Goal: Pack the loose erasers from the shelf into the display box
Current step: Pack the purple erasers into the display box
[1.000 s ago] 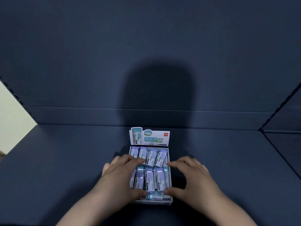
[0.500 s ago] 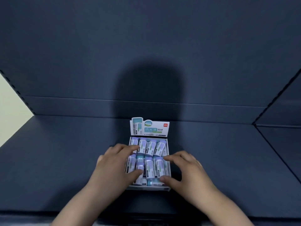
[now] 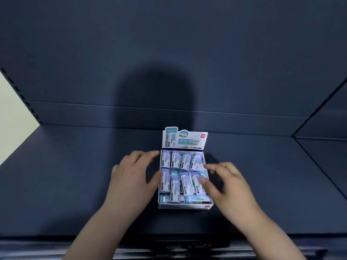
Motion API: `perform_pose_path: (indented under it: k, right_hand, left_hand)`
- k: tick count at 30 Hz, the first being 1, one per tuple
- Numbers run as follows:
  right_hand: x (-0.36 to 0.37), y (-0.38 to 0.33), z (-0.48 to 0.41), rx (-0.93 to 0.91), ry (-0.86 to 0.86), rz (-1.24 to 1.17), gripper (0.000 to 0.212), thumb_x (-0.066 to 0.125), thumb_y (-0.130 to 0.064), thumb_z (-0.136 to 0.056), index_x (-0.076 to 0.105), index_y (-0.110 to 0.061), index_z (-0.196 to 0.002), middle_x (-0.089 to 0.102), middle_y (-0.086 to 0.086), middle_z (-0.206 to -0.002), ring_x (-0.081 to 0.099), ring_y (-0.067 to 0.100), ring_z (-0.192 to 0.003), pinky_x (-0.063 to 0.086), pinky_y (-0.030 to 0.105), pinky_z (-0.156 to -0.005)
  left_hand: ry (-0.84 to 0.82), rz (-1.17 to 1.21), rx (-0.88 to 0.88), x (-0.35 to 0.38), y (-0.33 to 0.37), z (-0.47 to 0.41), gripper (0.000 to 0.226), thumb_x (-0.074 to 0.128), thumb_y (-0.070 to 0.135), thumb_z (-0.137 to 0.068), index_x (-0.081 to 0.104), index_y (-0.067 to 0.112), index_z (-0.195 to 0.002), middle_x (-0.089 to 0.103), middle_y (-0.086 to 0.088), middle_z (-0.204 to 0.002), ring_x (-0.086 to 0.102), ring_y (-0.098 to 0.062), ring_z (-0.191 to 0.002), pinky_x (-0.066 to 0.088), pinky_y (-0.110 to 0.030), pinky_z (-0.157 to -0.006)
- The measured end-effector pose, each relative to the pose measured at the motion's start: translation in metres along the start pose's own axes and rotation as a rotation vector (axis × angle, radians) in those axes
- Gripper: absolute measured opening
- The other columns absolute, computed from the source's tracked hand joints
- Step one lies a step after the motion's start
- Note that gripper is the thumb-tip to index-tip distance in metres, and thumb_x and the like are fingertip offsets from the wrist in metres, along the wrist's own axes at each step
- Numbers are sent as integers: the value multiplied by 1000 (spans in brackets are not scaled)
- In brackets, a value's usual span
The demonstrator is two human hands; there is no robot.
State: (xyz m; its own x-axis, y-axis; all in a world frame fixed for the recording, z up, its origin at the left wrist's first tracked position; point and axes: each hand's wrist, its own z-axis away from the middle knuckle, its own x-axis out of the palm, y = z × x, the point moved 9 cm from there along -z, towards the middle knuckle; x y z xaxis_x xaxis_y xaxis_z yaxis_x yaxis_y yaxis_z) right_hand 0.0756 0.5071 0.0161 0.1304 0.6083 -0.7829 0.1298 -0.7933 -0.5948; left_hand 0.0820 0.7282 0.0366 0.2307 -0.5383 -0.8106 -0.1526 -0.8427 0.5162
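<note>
Display box of white cardboard (image 3: 185, 206), printed header flap (image 3: 185, 140) upright, on dark blue shelf (image 3: 75, 184), packed with rows of purple-and-teal sleeved erasers (image 3: 176, 162). Left hand (image 3: 129, 175) just beside the box's left wall; right hand (image 3: 231, 186) at its right wall, thumb over the erasers. Both are loosely spread, holding nothing.
</note>
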Motion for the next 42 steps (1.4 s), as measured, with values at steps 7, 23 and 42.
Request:
perform_pose_path:
  k: [7, 23, 42]
  right_hand:
    - [-38, 33, 9, 35, 134, -56, 32, 68, -30, -81, 64, -26, -112, 46, -23, -94, 50, 4, -86, 46, 28, -84]
    - [-192, 249, 27, 103, 69, 3, 39, 62, -40, -83, 57, -32, -121, 43, -27, -96, 48, -7, -88, 45, 29, -90]
    - [-303, 394, 81, 327, 99, 62, 40, 63, -42, -83, 57, -31, -122, 45, -18, -105, 54, 9, -104, 44, 37, -94]
  left_hand:
    - [35, -3, 75, 8, 41, -2, 40, 68, 26, -81, 60, 26, -120, 58, 7, -103, 55, -18, -95, 34, -34, -78]
    - [-23, -246, 331, 184, 304, -11, 39, 63, 36, -77, 64, 21, -113, 64, 2, -93, 63, -22, -80, 47, -39, -66]
    - [-233, -236, 595, 317, 484, 7, 38, 58, 40, -78, 65, 22, -111, 66, 3, -90, 63, -20, -77, 49, -38, -63]
